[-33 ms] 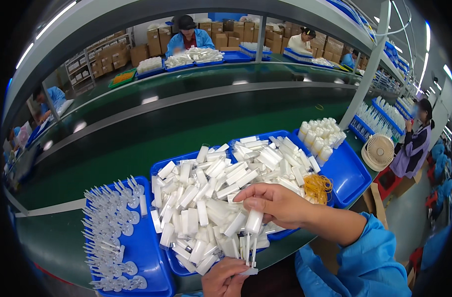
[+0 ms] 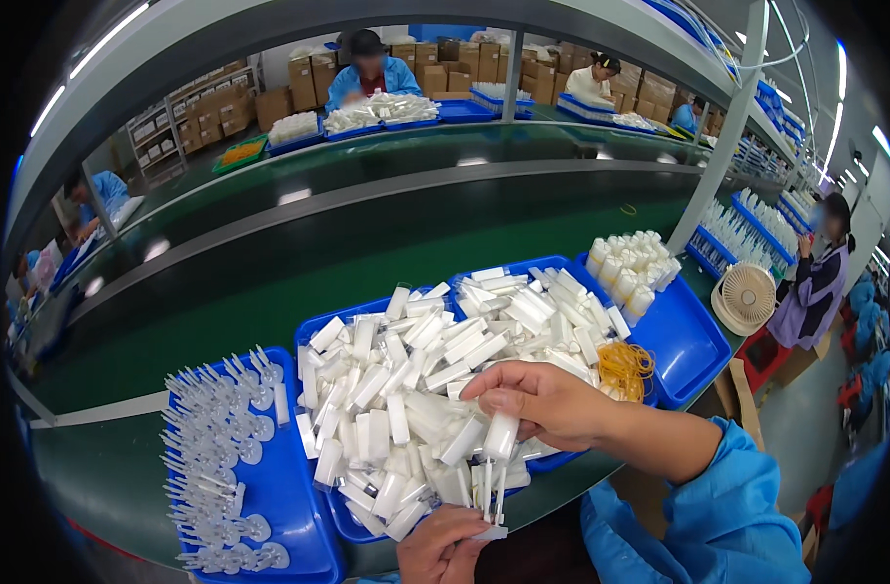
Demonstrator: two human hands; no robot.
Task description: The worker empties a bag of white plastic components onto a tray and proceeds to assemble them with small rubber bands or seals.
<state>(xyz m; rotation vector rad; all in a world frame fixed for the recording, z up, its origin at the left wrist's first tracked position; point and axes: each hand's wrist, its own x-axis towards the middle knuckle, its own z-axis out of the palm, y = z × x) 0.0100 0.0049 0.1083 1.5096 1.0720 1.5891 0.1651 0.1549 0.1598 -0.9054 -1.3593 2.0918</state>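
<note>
My left hand point(image 2: 441, 547), low in the middle, pinches the base of a translucent white plastic piece with upright thin prongs point(image 2: 494, 492). Just above it, my right hand point(image 2: 547, 404) grips a white block-like piece point(image 2: 500, 438) with its lower end at the tops of the prongs. Whether the two parts are joined I cannot tell. Behind my hands, many white blocks in clear wrapping point(image 2: 406, 389) are heaped over two blue trays. To the left, a blue tray point(image 2: 284, 506) carries many translucent pronged pieces point(image 2: 216, 428) on round bases.
Yellow rubber bands point(image 2: 625, 370) lie at the right end of the heap. Bundled white pieces point(image 2: 632, 273) stand in another blue tray point(image 2: 681, 341). Beyond it are a beige fan point(image 2: 747, 297) and a grey post point(image 2: 723, 136). Other people sit across the green bench point(image 2: 367, 263).
</note>
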